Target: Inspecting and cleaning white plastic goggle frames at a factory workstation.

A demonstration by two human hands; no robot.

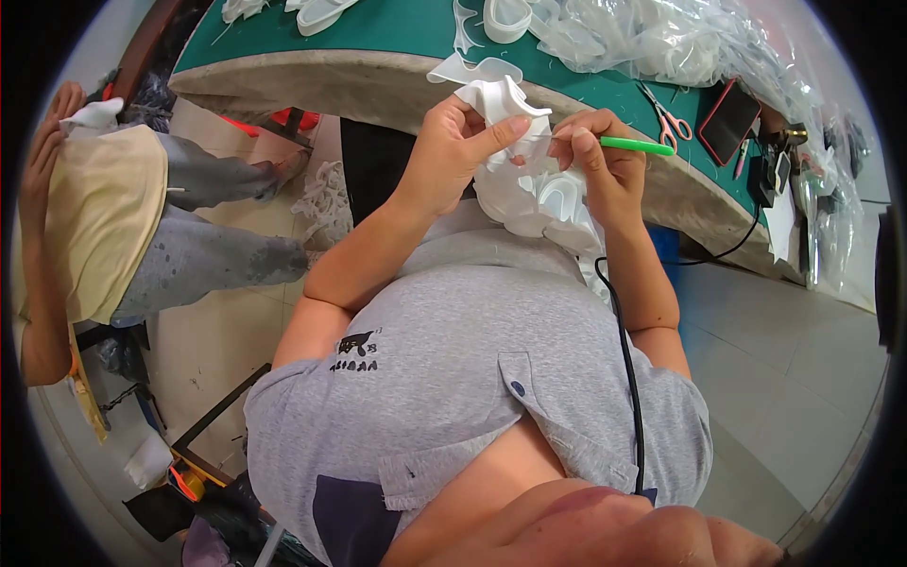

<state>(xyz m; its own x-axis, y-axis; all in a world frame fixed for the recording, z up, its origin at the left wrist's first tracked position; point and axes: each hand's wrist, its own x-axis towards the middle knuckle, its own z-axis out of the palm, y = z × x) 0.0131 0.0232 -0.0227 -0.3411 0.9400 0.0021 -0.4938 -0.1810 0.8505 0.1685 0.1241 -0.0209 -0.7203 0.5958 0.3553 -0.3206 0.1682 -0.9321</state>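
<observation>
My left hand (452, 156) grips a white, soft-looking moulded piece (493, 98) with a curved rim, its thumb pressed on the near side. Close beside it, my right hand (609, 170) pinches a slim tool with a bright green handle (644, 146). The handle points off to the right, and the tool's fine tip, too small to make out, is at the white piece. Below both hands, several similar white pieces (559, 200) lie bunched in my lap. A thin white strip (482, 70) rests at the table edge just beyond my left hand.
On the green-topped table (397, 42) are pink-handled scissors (673, 128), a dark phone (729, 123), clear plastic bags (652, 38) and more white pieces (508, 17). White scraps (326, 200) lie on the floor. A black cable (625, 350) crosses my shirt. Another person (90, 217) handles something white at left.
</observation>
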